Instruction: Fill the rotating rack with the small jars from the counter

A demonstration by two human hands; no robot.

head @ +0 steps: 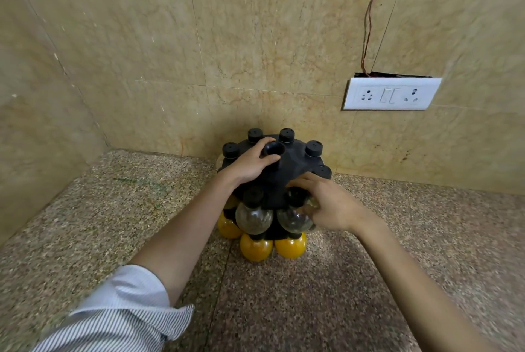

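A black rotating rack (pixel 292 164) stands on the speckled counter near the wall corner. Several black-capped jars hang around its top tier. Clear round jars (pixel 253 218) sit in the middle tier and yellow-filled jars (pixel 255 246) in the bottom tier. My left hand (pixel 250 164) grips the rack's central top post, thumb and fingers around it. My right hand (pixel 326 204) holds a clear jar (pixel 292 219) at the rack's front right side, fingers curled round it and hiding part of it.
The granite counter (pixel 369 280) stretches toward me on all sides of the rack. Beige tiled walls meet in a corner behind it. A white socket plate (pixel 392 93) with loose wires above it is on the wall at the right.
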